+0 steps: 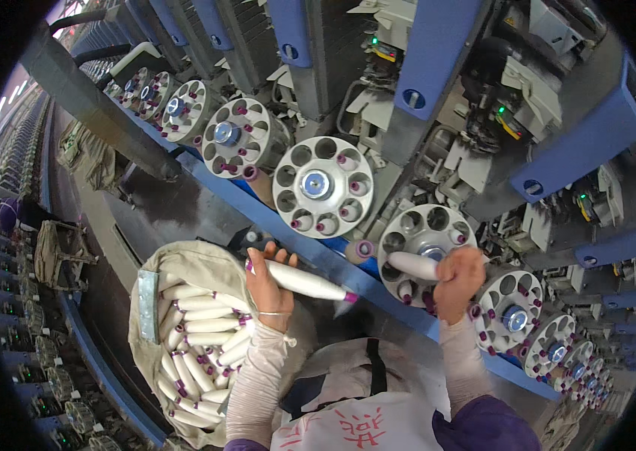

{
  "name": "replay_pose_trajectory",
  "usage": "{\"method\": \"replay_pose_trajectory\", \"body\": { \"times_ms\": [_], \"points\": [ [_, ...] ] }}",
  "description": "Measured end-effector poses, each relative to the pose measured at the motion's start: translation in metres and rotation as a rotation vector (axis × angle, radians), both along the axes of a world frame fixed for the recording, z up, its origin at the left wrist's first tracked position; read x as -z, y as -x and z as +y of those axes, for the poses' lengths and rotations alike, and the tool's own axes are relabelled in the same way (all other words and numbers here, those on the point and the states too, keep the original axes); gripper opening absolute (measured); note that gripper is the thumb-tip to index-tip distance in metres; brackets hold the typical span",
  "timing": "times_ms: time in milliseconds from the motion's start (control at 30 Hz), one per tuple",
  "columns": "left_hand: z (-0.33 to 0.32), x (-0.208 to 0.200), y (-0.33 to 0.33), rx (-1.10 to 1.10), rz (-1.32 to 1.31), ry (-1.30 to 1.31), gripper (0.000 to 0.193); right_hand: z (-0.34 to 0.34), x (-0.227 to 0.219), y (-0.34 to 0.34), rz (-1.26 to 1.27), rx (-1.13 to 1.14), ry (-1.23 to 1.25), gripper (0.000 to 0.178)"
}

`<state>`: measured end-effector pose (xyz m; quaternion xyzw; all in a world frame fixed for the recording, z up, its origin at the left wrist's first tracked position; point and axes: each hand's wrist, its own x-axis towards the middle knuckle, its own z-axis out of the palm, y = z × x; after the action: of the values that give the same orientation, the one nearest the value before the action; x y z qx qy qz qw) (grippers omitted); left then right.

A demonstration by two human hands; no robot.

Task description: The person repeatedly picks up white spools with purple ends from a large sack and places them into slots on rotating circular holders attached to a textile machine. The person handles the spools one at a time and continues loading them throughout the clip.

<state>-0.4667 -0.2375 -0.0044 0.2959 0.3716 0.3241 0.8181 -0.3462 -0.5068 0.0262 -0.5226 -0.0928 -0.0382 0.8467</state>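
Observation:
My left hand (267, 292) is closed around a white yarn bobbin (307, 281) with purple ends, held slantwise beside an open cloth sack (196, 254). White bobbins (209, 325) with purple tips fill that sack. My right hand (460, 279) grips one end of another white bobbin (412, 264), which lies tilted over a round magazine (417, 239). Several pockets of this magazine hold bobbins; others show dark and open. To its left stands a second round magazine (315, 159) with a blue hub, partly filled.
A blue rail (239, 207) runs along the magazines, which continue in a row both ways. Blue machine panels (430, 64) rise behind them. Brownish yarn cones (361, 251) sit between magazines. A grey beam (96, 113) crosses at upper left, and more sacks (58, 255) stand along the aisle.

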Motion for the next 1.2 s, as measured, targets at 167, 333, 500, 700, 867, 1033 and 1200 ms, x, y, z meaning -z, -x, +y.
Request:
{"method": "replay_pose_trajectory", "body": {
  "times_ms": [167,333,500,700,867,1033,1200],
  "points": [
    [0.014,0.001,-0.008,-0.025,-0.100,0.061,0.040,0.063,0.042,0.022,-0.228,0.005,0.686,0.013],
    [0.024,0.015,0.004,-0.095,-0.205,0.145,0.036,0.085,0.037,0.018,-0.379,-0.040,0.784,0.015],
    [0.054,0.039,0.015,-0.121,-0.243,0.291,0.008,0.073,-0.012,0.025,0.116,-0.146,0.031,0.019],
    [0.032,0.042,0.005,0.005,-0.189,0.312,0.015,0.088,0.004,0.034,-0.510,-0.020,0.862,0.021],
    [-0.009,0.023,0.009,0.063,-0.046,0.371,0.027,0.087,0.048,0.031,-0.630,-0.025,0.764,0.020],
    [-0.032,0.017,0.003,0.068,-0.047,0.158,0.028,0.068,0.035,0.021,-0.149,-0.099,0.436,0.007],
    [0.004,0.008,-0.013,-0.007,-0.190,-0.083,0.028,-0.026,0.011,-0.047,0.557,-0.320,-0.471,0.016]
  ]
}}
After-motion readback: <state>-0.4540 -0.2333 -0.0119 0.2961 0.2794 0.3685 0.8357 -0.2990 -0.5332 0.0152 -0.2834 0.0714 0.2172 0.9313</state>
